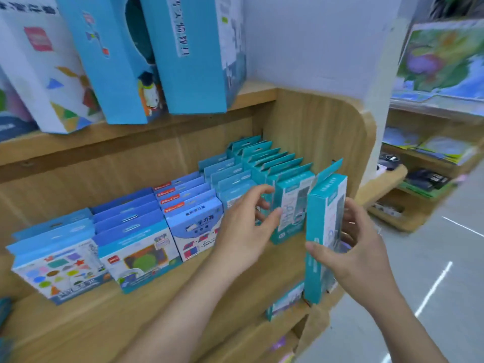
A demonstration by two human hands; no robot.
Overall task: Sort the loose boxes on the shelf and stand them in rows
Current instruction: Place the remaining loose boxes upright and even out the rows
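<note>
My right hand (358, 247) grips a tall teal box (320, 239) upright, just in front of the right end of the wooden shelf (183, 297). A row of matching teal boxes (277, 169) stands along the shelf's right side. My left hand (246, 226) holds the front teal box of that row (293, 208), thumb on its face and fingers over its left edge. Further left stand rows of light-blue boxes (230, 176) and blue boxes (193, 221), then two more blue rows (136, 247) (57, 260).
Large blue and white boxes (157, 56) lean on the upper shelf. The rounded wooden side panel (340, 132) closes the shelf on the right. One teal box (285, 301) lies on the lower shelf. Another display rack (424, 163) stands at the right across a grey floor.
</note>
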